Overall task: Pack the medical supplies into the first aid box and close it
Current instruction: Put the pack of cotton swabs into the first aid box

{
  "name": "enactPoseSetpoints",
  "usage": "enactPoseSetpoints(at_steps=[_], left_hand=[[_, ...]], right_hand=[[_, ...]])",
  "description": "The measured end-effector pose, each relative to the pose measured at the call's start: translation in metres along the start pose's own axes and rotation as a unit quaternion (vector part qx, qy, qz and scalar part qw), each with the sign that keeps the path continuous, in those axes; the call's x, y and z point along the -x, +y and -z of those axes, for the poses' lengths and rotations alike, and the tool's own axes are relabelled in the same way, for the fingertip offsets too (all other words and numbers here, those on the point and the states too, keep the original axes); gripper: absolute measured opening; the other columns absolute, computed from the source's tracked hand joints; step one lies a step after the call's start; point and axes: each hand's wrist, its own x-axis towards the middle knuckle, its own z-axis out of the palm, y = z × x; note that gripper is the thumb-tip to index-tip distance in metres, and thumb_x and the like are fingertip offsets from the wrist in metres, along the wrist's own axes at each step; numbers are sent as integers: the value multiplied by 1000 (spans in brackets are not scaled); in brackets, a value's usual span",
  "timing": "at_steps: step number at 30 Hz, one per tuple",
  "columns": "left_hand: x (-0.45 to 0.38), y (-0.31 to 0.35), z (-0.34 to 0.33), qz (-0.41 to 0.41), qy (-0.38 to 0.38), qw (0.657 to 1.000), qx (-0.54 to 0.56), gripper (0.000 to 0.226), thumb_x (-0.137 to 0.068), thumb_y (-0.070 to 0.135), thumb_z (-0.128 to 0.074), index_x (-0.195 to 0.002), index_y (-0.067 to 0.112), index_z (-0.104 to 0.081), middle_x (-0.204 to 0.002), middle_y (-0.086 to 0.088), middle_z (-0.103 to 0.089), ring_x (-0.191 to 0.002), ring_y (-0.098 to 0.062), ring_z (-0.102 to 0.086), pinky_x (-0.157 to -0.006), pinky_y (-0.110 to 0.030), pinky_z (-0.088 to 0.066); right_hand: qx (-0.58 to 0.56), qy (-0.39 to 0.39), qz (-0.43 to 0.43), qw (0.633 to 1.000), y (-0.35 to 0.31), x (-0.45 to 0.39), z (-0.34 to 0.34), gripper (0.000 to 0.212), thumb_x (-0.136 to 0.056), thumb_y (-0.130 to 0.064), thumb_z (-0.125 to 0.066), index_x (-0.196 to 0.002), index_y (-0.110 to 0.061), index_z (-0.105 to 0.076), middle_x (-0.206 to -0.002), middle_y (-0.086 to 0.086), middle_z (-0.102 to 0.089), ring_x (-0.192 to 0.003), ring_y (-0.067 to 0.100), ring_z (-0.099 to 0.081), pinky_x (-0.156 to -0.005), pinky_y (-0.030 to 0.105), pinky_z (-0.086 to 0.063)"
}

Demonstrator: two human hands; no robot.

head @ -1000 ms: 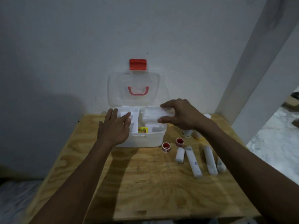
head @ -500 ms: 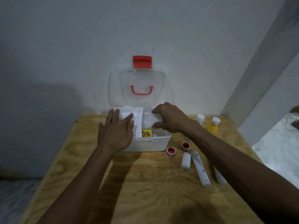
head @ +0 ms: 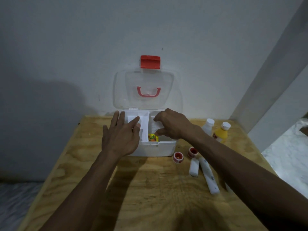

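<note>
Plywood table matt; box smooth plastic, clear lid.

Light plywood table w/ visible grain, set against grey wall. On it: white plastic first aid box at back centre, clear lid up. Just R of box front: two small red-and-white tape rolls, side by side. Nearer edge: short white bandage roll, beside it long white wrapped roll, both lying flat. Back R: white plastic bottle and yellow bottle w/ white cap, upright, near each other.
</note>
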Motion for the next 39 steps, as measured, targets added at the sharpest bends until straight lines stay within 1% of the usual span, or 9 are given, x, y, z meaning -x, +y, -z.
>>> enactPoseSetpoints(at_steps=[5, 8, 12, 17, 20, 25, 30, 35, 39], left_hand=[[0, 1, 1, 2, -2, 1000, 4, 51, -101, 51, -20, -150, 42, -27, -165, -3, -7, -152, -23, 5, -118, -62, -11], [1, 1, 1, 1, -2, 1000, 7, 51, -101, 51, -20, -150, 42, -27, -165, -3, -7, -152, -23, 5, -117, -62, -10], [1, 1, 1, 2, -4, 1000, 3, 51, -101, 52, -20, -150, 42, -27, -165, -3, -6, -152, -23, 5, -117, -61, -10], [1, 2, 2, 4, -4, 1000, 0, 52, -100, 52, -20, -150, 42, -27, -165, -3, -6, -152, -24, 5, -118, -61, -10], [1, 1, 2, 4, -4, 1000, 2, 51, -101, 52, -20, -150, 42, -28, -165, -3, -6, -152, -23, 6, -117, -61, -10], [0, 1, 1, 6, -3, 1000, -4, 51, -100, 52, -21, -150, 42, -27, -165, -3, -5, -152, -24, 5, -117, -61, -8], [1, 2, 2, 6, -6, 1000, -3, 51, -100, 52, -20, -150, 42, -27, -165, -3, -4, -152, -24, 6, -117, -61, -8], [1, 3, 4, 6, -13, 1000, -4, 51, -101, 52, -19, -151, 43, -25, -166, -3, -2, -152, -23, 7, -117, -61, -7], [2, 4, 5, 6, -15, 1000, -9, 52, -100, 53, -19, -151, 42, -25, -166, -3, -2, -152, -24, 7, -117, -61, -6]], right_hand=[[-75, -18, -26, 997, 1, 0, -1, 58, -83, -32, -75, -133, -11, -56, -133, 10, -60, -115, 27, -58, -93, 36, -50], [-129, -1, -46, 991, -1, 2, 1, 57, -84, -26, -75, -135, -10, -54, -136, 10, -57, -117, 26, -57, -88, 26, -43], [-175, 34, -74, 981, -8, 4, 0, 49, -83, -14, -76, -129, -10, -60, -132, 9, -57, -110, 25, -59, -86, 28, -47], [-175, 75, -112, 975, -12, 1, -8, 43, -77, -6, -79, -118, -8, -66, -123, 9, -61, -112, 26, -57, -90, 33, -50], [-184, 88, -123, 971, -13, 0, -11, 41, -78, 2, -74, -118, -6, -67, -123, 10, -62, -111, 26, -58, -88, 27, -48], [-236, 93, -130, 958, -14, -2, -11, 37, -85, 3, -64, -119, -9, -66, -126, 9, -62, -113, 22, -60, -88, 24, -47], [-303, 99, -161, 934, -20, -3, -12, 39, -87, 2, -57, -124, -11, -62, -126, 8, -62, -110, 20, -59, -91, 29, -51], [-370, 124, -152, 908, -25, 1, -11, 34, -100, -9, -45, -132, -14, -52, -129, 5, -60, -101, 12, -54, -79, 22, -45], [-354, 105, -140, 919, -29, 2, -9, 43, -96, -1, -50, -137, -13, -45, -129, 9, -59, -107, 19, -57, -76, 18, -44]])
